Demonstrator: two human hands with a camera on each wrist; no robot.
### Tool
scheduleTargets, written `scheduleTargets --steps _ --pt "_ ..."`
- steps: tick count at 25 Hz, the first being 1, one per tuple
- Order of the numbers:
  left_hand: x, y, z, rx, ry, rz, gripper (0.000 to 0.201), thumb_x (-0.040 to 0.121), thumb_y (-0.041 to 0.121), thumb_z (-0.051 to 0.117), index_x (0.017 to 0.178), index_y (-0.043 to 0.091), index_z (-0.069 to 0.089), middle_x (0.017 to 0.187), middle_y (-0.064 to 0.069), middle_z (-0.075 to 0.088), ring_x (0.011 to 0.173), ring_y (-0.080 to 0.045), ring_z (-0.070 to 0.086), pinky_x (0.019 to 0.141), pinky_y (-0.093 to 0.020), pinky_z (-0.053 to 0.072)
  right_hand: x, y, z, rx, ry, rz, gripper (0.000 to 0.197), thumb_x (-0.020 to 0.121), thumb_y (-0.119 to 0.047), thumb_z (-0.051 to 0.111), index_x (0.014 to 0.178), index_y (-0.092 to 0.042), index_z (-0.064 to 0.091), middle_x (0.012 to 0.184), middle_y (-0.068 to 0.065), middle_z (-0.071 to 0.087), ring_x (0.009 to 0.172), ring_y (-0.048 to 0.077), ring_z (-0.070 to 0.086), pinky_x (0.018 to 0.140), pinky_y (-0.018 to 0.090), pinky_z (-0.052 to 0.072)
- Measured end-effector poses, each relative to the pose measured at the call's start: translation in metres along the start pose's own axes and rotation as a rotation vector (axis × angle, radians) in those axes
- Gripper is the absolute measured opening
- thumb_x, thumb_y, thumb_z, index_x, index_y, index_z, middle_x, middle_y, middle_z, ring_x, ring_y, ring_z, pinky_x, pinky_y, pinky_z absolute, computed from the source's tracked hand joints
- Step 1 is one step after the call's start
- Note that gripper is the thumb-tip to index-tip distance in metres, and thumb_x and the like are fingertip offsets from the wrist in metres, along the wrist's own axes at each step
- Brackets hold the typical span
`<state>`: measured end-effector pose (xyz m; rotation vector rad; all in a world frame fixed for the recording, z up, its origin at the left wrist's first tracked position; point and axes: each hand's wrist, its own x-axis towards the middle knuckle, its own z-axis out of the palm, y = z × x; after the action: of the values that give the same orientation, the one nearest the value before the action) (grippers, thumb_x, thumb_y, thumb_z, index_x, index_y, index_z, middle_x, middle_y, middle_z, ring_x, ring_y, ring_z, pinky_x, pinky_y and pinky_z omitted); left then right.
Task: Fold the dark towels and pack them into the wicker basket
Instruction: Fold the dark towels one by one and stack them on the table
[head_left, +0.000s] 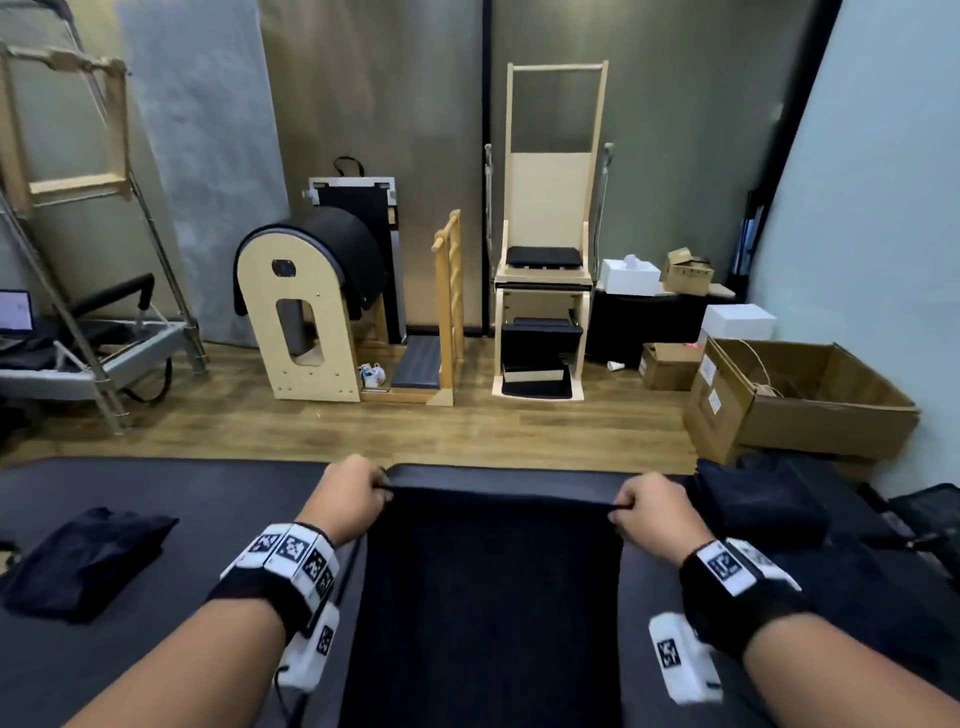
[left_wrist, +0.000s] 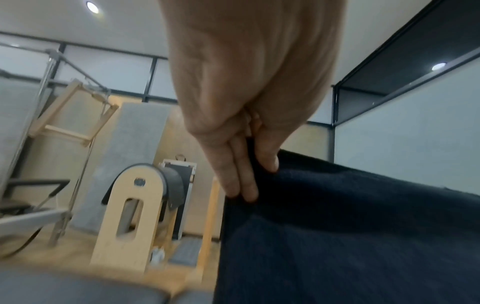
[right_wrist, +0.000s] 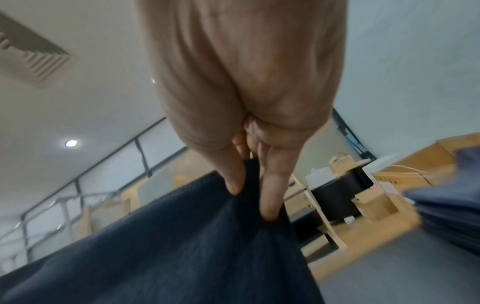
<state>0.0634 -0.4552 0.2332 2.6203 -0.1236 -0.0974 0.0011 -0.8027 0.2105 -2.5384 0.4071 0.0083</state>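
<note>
Dark towel (head_left: 491, 597): navy cloth, matt, with a fine ribbed weave plain in the wrist views. Padded surface (head_left: 156, 483) beneath: grey, smooth, slightly sheened like vinyl. Folded towel (head_left: 85, 561): the same matt dark cloth. Floor (head_left: 260, 421): wood-look planks, low gloss. Barrel apparatus (head_left: 306, 317): pale smooth wood, black padded top. Carton (head_left: 810, 400): brown matt cardboard. Frame (head_left: 93, 332): brushed grey metal tubing.
</note>
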Motion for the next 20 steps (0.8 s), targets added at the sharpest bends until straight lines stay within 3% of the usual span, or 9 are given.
scheduleTargets --steps 2,5,8,11,15,18,20 --pt "0.049 0.038 -0.056 -0.033 0.195 0.118 0.013 0.088 0.008 0.065 0.086 0.008 0.077 0.092 -0.014 0.074 0.090 -0.033 0.068 0.076 -0.029 0.051 0.047 -0.052 -0.049 0.116 0.281 -0.059 0.007 0.085 -0.012 0.071 0.081 -0.011 0.077 0.086 0.007 0.075 0.094 0.031 0.069 0.079 0.029 0.050" --pt "0.088 0.096 -0.151 -0.098 0.537 0.315 0.019 0.088 0.005 0.061 0.097 0.007 0.078 0.101 -0.015 0.075 0.092 -0.033 0.067 0.084 -0.033 0.053 0.076 -0.121 -0.133 0.346 0.680 -0.175 0.020 0.084 -0.009 0.066 0.097 -0.013 0.080 0.101 0.007 0.077 0.103 0.029 0.067 0.089 0.027 0.047" --pt "0.089 0.130 -0.215 -0.160 0.733 0.482 0.020 0.086 0.008 0.062 0.099 0.007 0.078 0.106 -0.012 0.075 0.107 -0.029 0.067 0.099 -0.039 0.052 0.069 -0.155 -0.191 0.449 0.884 -0.331 0.021 0.082 -0.011 0.067 0.098 -0.014 0.080 0.099 0.005 0.079 0.100 0.026 0.071 0.096 0.031 0.052" --pt "0.070 0.139 -0.228 -0.152 0.785 0.543 0.021 0.088 0.008 0.062 0.103 0.007 0.077 0.114 -0.006 0.074 0.110 -0.022 0.067 0.100 -0.037 0.052 0.050 -0.150 -0.211 0.477 0.919 -0.376 0.018 0.082 -0.013 0.069 0.096 -0.016 0.080 0.098 0.001 0.079 0.098 0.019 0.071 0.096 0.028 0.052" --pt "0.024 0.122 -0.184 -0.055 0.783 0.594 0.019 0.087 0.005 0.065 0.102 0.006 0.077 0.111 -0.008 0.074 0.110 -0.024 0.067 0.103 -0.031 0.047 0.011 -0.109 -0.187 0.439 0.851 -0.395 0.017 0.082 -0.011 0.068 0.092 -0.017 0.080 0.096 -0.003 0.078 0.097 0.015 0.069 0.095 0.024 0.050" --pt "-0.016 0.086 -0.117 -0.029 0.636 0.517 0.018 0.087 0.004 0.067 0.102 0.007 0.077 0.112 -0.007 0.074 0.109 -0.024 0.067 0.099 -0.028 0.045 -0.024 -0.055 -0.132 0.293 0.688 -0.301 0.015 0.083 -0.013 0.070 0.091 -0.023 0.079 0.101 -0.007 0.077 0.099 0.018 0.068 0.095 0.028 0.051" --pt "-0.047 0.055 -0.063 0.002 0.471 0.458 0.015 0.085 0.005 0.068 0.095 0.010 0.078 0.103 -0.006 0.076 0.102 -0.026 0.069 0.094 -0.030 0.051 -0.053 -0.010 -0.084 0.201 0.556 -0.239 0.015 0.084 -0.010 0.071 0.091 -0.020 0.078 0.103 -0.004 0.078 0.102 0.021 0.069 0.094 0.023 0.047"
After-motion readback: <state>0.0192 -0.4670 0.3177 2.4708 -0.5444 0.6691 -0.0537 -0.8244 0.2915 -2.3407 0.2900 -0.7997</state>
